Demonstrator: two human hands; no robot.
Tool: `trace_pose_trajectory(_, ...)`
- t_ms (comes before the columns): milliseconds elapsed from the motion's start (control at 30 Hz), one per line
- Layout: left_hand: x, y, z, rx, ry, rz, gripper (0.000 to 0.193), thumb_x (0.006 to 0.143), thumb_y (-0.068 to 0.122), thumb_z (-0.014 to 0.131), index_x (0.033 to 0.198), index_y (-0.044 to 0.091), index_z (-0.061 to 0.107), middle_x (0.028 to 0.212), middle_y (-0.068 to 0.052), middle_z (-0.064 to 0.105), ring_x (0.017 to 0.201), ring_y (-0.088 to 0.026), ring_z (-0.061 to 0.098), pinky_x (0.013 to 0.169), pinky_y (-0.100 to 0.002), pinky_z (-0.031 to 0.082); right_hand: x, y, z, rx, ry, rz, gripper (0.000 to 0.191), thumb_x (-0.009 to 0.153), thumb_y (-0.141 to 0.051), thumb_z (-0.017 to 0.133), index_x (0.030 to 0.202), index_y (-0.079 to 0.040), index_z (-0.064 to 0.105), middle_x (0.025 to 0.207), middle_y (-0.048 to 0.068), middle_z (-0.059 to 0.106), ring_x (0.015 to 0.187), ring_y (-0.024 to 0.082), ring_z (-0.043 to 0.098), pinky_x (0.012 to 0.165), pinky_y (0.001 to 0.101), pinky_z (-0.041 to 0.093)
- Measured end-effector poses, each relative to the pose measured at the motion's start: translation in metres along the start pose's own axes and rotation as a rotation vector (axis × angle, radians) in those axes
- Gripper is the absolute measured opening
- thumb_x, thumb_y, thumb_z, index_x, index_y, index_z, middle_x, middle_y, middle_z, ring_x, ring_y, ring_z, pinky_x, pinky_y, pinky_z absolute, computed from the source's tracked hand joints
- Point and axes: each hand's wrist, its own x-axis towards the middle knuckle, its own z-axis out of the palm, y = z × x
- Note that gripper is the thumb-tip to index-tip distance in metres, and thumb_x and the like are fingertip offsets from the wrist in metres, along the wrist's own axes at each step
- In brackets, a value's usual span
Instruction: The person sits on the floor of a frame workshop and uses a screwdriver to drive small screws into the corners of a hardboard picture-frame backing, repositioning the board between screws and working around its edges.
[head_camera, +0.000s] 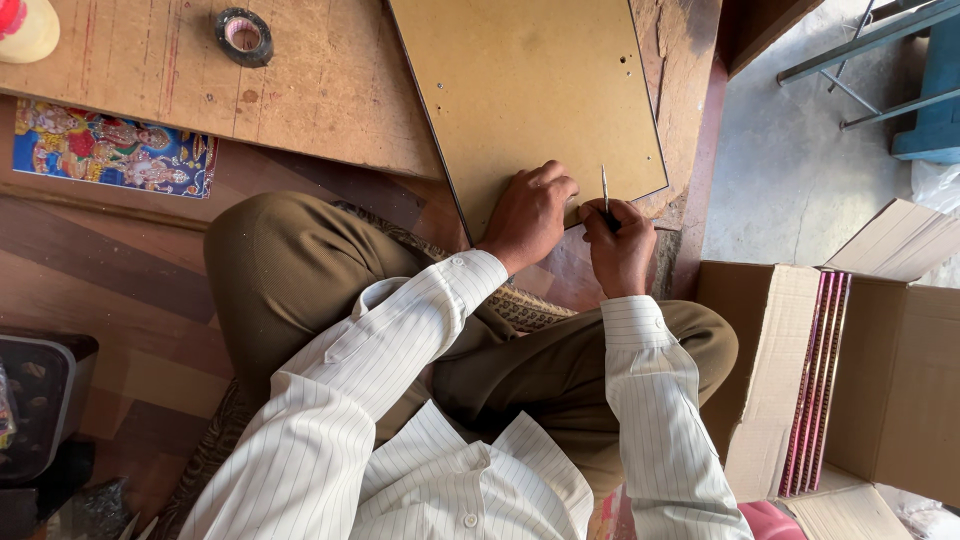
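Note:
A tan hardboard panel (530, 90) lies on a wooden work surface in front of me. My left hand (527, 215) presses its knuckles on the panel's near edge. My right hand (617, 248) grips a thin metal pointed tool (604, 188) whose tip stands upright at that same near edge. I sit cross-legged in olive trousers (290, 270) and a white striped shirt.
A roll of dark tape (243, 36) sits on a plywood sheet (150, 70) at the upper left. A colourful picture print (112, 148) lies below it. An open cardboard box (860, 360) with red-edged flat items stands at the right. A black object (35, 400) is at the left.

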Motion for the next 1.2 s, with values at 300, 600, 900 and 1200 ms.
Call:
trace_pose_trajectory(300, 0.000, -0.002, 0.004, 0.036, 0.001, 0.002, 0.013, 0.084, -0.003, 0.061, 0.091, 0.002, 0.072, 0.102, -0.011, 0.068, 0.096, -0.034, 0.066, 0.087, -0.044, 0.053, 0.003, -0.007, -0.002, -0.002, -0.047, 0.066, 0.013, 0.092, -0.008, 0.075, 0.099, 0.001, 0.079, 0.079, 0.007, 0.074, 0.067, 0.010, 0.066, 0.059, 0.0243, 0.050)
trace_pose_trajectory(600, 0.001, -0.001, 0.007, 0.093, 0.008, 0.050, 0.012, 0.083, -0.003, 0.063, 0.078, 0.001, 0.073, 0.097, -0.011, 0.067, 0.092, -0.029, 0.066, 0.087, -0.043, 0.052, 0.004, 0.001, -0.001, 0.304, -0.038, 0.207, 0.014, 0.092, -0.006, 0.073, 0.101, 0.004, 0.075, 0.080, 0.007, 0.073, 0.063, 0.008, 0.064, 0.047, 0.0215, 0.040)
trace_pose_trajectory(900, 0.006, 0.004, 0.008, 0.170, 0.016, 0.114, 0.010, 0.084, 0.004, 0.068, 0.076, 0.006, 0.073, 0.090, -0.007, 0.064, 0.090, -0.027, 0.064, 0.084, -0.043, 0.048, -0.002, 0.014, 0.010, 0.532, 0.146, 0.305, 0.011, 0.089, -0.007, 0.076, 0.096, 0.001, 0.073, 0.078, 0.004, 0.070, 0.059, 0.008, 0.061, 0.045, 0.0216, 0.038)
trace_pose_trajectory(1200, 0.006, 0.008, 0.007, 0.212, -0.068, 0.074, 0.004, 0.084, 0.005, 0.070, 0.084, 0.006, 0.074, 0.093, -0.008, 0.064, 0.093, -0.028, 0.063, 0.083, -0.044, 0.045, -0.004, 0.023, 0.018, 0.479, 0.149, 0.240, 0.014, 0.088, -0.009, 0.077, 0.096, 0.003, 0.075, 0.078, 0.004, 0.072, 0.061, 0.009, 0.061, 0.050, 0.0230, 0.042)
